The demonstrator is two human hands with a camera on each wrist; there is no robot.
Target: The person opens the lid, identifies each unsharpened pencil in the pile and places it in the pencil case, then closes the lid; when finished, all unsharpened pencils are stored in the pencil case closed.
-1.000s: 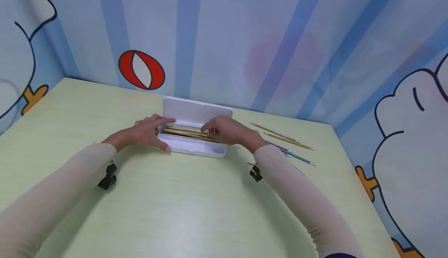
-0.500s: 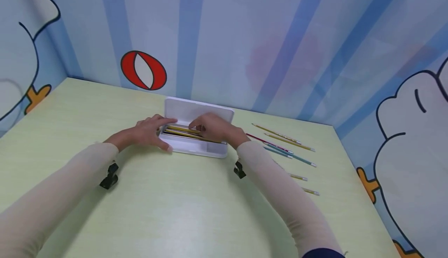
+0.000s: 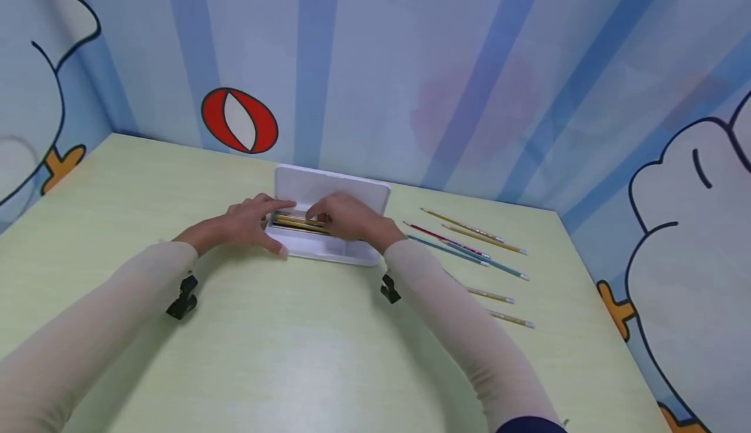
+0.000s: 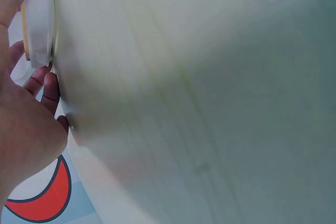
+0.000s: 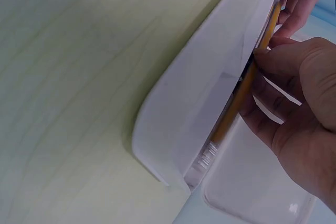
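An open white pencil case (image 3: pixel 311 248) lies at the back middle of the table, its lid (image 3: pixel 299 186) raised behind. My left hand (image 3: pixel 240 222) holds the case's left end, thumb at the front corner and forefinger reaching over the inside. In the left wrist view, the other fingers curl against the end of the case (image 4: pixel 39 24). Several yellow pencils (image 3: pixel 291 222) lie lengthwise in it. With thumb and fingertips, my right hand (image 3: pixel 352 218) pinches a yellow pencil (image 5: pixel 226 120) inside the case; the hand covers the pencils' right ends in the head view.
Right of the case, loose pencils lie on the table (image 3: pixel 305 355): two yellow ones at the back, a red pencil (image 3: pixel 442 232), blue ones beside it, and gold pencils (image 3: pixel 510 319) partly behind my right sleeve. A striped wall panel (image 3: pixel 375 81) rises behind the table.
My right hand has moved left along the pencils in the case, and its forearm now uncovers more loose pencils on the right. My left hand has stayed at the case's end.
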